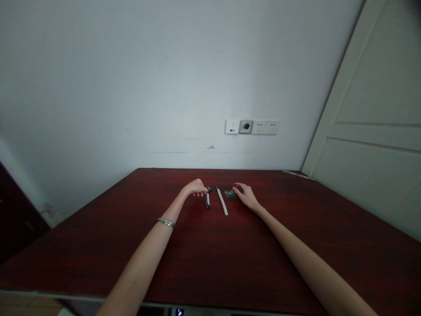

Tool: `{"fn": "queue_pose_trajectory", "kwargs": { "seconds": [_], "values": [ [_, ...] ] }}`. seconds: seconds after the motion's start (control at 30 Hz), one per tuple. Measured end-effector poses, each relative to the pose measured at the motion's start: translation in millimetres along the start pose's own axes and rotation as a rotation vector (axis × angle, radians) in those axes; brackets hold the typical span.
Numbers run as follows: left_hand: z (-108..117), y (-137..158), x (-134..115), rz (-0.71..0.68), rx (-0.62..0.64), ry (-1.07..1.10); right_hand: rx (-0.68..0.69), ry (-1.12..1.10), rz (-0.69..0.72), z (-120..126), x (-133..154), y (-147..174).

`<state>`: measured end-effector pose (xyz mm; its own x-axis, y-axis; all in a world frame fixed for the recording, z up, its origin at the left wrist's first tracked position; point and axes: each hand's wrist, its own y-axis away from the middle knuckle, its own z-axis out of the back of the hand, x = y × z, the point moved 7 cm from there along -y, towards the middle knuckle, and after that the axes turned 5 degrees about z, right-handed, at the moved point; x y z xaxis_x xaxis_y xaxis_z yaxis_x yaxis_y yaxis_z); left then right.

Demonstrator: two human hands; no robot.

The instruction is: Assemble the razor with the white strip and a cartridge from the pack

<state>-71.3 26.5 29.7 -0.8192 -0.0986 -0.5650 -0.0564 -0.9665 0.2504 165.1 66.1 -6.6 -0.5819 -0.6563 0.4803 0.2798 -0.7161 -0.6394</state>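
A razor (208, 201) with a pale handle and dark edges lies on the table, its head at the far end. My left hand (196, 188) is at the razor's head from the left, fingers curled and pinched against it. To the right of the razor lies a long white stick-like handle (222, 202) with a small dark end, possibly a brush; neither hand touches it. A small flat clear case (230, 194) with dark contents sits beyond it. My right hand (246, 195) rests just right of the case, fingers apart, thumb at the case's edge.
The dark red table (210, 263) reaches back to a white wall. Wall sockets (265, 127) sit above its far edge, and a pale panelled door (375, 131) stands on the right. A thin pale strip (297, 174) lies at the far right corner.
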Motion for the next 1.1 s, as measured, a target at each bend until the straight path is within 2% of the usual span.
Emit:
{"fn": "queue_pose_trajectory", "kwargs": {
  "seconds": [0.1, 0.3, 0.5, 0.8, 0.93, 1.1],
  "values": [
    [-4.8, 2.2, 0.6, 0.041, 0.024, -0.051, -0.024, 0.013, 0.018, 1.5, 0.1, -1.1],
    [-17.6, -5.8, 2.0, 0.09, 0.046, -0.095, 0.02, 0.061, 0.07, -0.6, 4.2, -1.1],
    [-20.3, -12.3, 2.8, 0.085, -0.056, -0.136, 0.05, 0.087, 0.095, -1.4, 11.4, 1.3],
    [-23.8, -13.2, 1.0, 0.083, -0.119, -0.175, 0.077, 0.136, 0.138, 0.2, 21.6, 4.5],
    [-17.7, -7.7, -5.0, 0.064, -0.14, -0.177, 0.03, 0.161, 0.172, 5.9, 29.6, 4.9],
    [6.9, 12.7, -30.4, -0.089, -0.197, -0.076, -0.099, 0.067, 0.143, 16.4, 42.1, 2.1]
  ]
}}
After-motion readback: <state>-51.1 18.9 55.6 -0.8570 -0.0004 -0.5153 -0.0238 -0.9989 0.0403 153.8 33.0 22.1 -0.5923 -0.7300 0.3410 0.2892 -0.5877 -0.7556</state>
